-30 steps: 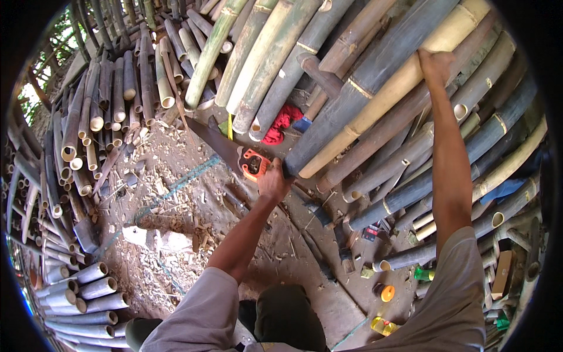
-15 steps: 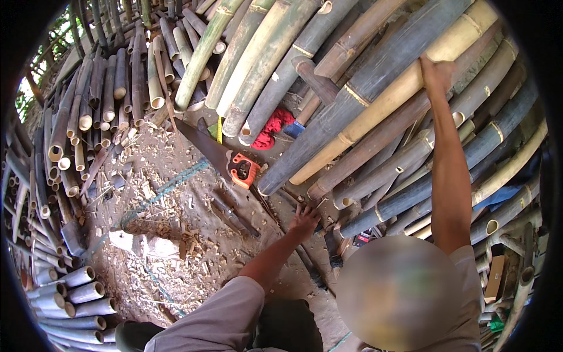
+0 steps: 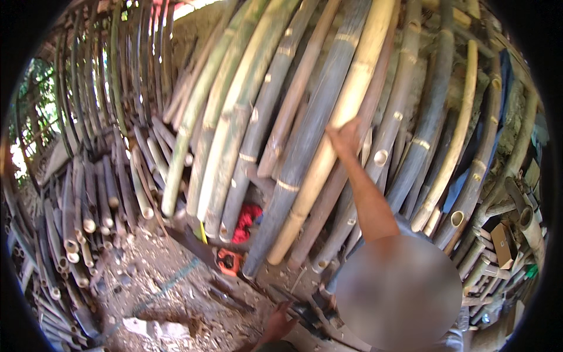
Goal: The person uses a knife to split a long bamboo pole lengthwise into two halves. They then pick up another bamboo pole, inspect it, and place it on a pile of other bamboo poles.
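My right hand (image 3: 346, 136) is closed around a pale yellow bamboo pole (image 3: 314, 173) that leans among other poles, and my right arm is raised. A dark grey bamboo pole (image 3: 299, 158) leans just to its left. Low in the picture, my left hand (image 3: 280, 322) is near the ground beside dark long-handled tools (image 3: 308, 317). Its fingers are blurred and partly cut off from view, so what they hold is unclear. An orange-handled handsaw (image 3: 229, 262) lies on the ground by the lower ends of the poles.
Stacked bamboo lengths (image 3: 82, 205) fill the left side. Wood chips (image 3: 161, 281) and a whitish block (image 3: 155, 328) lie on the ground. A red cloth (image 3: 246, 223) sits behind the poles. At right are a cardboard box (image 3: 502, 246) and bamboo offcuts (image 3: 484, 258). A blurred round patch covers the lower right.
The view has tilted upward, so the poles and ground appear lower and more of the upright fence shows. My right hand stays on the yellow pole; my left hand appears lower in the picture.
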Available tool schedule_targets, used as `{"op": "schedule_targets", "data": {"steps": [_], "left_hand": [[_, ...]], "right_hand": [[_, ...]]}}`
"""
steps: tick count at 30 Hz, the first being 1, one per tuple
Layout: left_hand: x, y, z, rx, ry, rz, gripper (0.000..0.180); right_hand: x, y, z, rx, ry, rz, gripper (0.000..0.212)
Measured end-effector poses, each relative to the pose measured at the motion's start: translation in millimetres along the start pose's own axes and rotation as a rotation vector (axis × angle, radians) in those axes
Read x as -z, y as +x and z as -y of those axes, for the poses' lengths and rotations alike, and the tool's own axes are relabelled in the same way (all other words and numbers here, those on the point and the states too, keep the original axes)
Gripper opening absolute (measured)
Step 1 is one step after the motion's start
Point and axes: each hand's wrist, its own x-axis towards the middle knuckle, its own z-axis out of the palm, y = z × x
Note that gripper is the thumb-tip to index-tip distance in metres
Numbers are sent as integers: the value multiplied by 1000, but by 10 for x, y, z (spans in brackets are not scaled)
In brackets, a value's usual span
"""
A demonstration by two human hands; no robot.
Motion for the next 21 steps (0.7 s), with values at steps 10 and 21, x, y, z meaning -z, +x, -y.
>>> {"op": "schedule_targets", "data": {"steps": [10,21], "left_hand": [[2390,-1973,-195,271,-269,-681,49],[3103,-3325,-1905,360,-33,-605,55]], "right_hand": [[371,-230,-256,7,58,87,93],[694,-575,-355,-103,96,194,102]]}}
